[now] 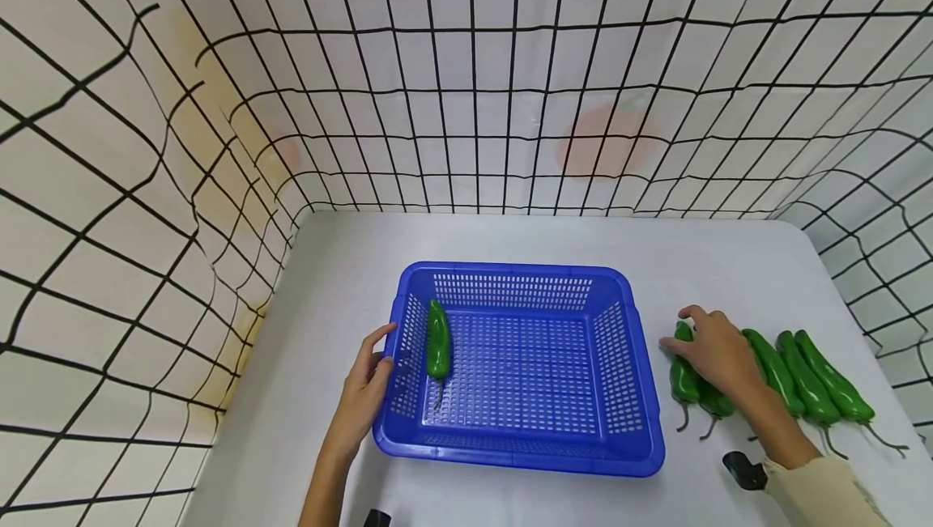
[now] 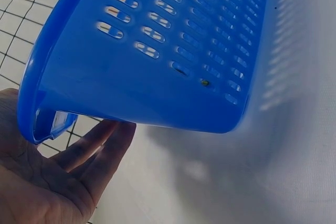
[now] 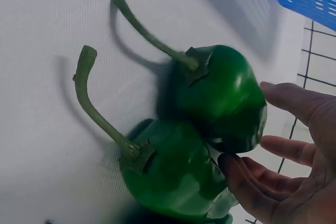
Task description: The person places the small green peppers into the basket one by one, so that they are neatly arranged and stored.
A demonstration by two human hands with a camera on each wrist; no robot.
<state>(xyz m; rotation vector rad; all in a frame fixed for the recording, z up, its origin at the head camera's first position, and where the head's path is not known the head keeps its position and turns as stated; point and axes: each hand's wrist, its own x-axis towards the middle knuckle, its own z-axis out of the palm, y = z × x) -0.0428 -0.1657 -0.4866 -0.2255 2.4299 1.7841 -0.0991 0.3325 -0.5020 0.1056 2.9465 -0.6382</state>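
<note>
A blue perforated plastic basket (image 1: 517,466) sits on the white table, one green chili pepper (image 1: 438,342) lying inside near its left wall. My left hand (image 1: 364,385) holds the basket's left rim; in the left wrist view, its extended fingers (image 2: 105,156) reach under the rim along the outer wall. On the right, my right hand (image 1: 717,353) straddles the leftmost pepper (image 1: 683,381) of a row. The right wrist view shows the thumb (image 3: 291,99) touching that pepper (image 3: 223,95), with a fingertip in the gap beside a second pepper (image 3: 168,171).
Several more green peppers (image 1: 809,381) lie side by side under and right of my right hand, stems towards me. Black wire mesh (image 1: 474,90) stands at the back and both sides of the table (image 1: 510,235). A black object (image 1: 745,472) shows near the right wrist.
</note>
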